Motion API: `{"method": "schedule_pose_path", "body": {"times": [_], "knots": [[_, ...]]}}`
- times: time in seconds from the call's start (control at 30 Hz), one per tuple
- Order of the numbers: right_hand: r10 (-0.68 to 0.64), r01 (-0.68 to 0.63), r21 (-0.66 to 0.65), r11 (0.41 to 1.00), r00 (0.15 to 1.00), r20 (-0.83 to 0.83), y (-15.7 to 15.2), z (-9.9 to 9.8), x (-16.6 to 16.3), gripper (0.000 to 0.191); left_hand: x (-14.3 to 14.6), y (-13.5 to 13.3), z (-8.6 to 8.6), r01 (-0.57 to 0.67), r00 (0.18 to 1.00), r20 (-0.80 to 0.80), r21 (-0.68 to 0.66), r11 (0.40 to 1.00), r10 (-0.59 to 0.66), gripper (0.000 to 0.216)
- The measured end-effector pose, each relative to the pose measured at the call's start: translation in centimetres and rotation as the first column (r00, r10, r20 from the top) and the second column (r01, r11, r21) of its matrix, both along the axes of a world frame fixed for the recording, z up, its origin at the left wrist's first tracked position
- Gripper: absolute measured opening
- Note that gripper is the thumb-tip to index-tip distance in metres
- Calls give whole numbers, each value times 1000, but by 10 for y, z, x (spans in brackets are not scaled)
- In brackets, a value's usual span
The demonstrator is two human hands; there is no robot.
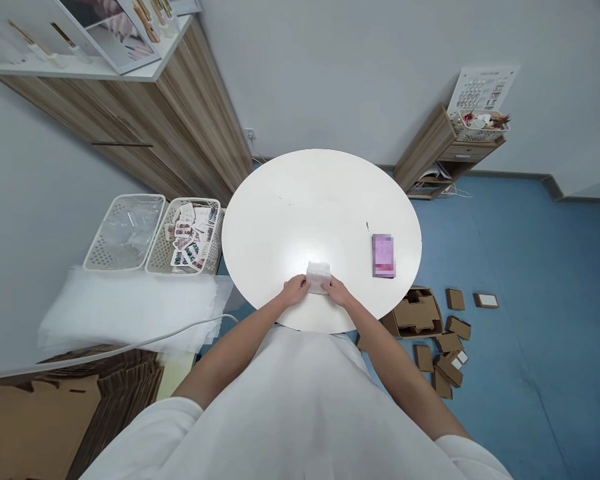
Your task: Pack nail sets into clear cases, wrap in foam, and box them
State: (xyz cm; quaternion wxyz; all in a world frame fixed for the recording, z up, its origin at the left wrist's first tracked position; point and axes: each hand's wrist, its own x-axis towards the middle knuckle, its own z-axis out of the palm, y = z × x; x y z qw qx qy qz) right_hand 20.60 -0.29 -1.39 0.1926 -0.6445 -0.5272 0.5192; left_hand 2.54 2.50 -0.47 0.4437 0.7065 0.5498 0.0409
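At the near edge of the white round table lies a small whitish, translucent wrapped bundle; what is inside it cannot be made out. My left hand is closed on its left side, fingers curled at the edge. On the opposite side my right hand grips it, thumb over the near right part. To the right on the tabletop rests a pink-purple rectangular item, its face blurred into blocks.
Left of the table stand a basket of clear bags and a basket of printed cards. Nearer me are translucent sheets, a cable and stacked flat cardboard. Cardboard boxes lie on the blue floor at right.
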Motion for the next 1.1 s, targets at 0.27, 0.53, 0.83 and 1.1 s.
{"method": "schedule_pose_path", "body": {"times": [0.27,0.53,0.83,1.1], "knots": [[-255,249,60,967,961,108,-7,-9,-15,39,9,5,-6,-153,985,-74,11,988,154,24],[-328,270,210,940,882,338,-6,-8,-18,39,14,7,-8,-229,965,-128,25,973,231,21],[-308,294,96,951,928,211,-6,-9,-4,52,14,4,-17,-416,907,-97,-42,909,410,28],[-413,403,-91,911,889,-198,-40,-14,17,46,-2,-23,-15,-557,826,31,-113,823,563,35]]}}
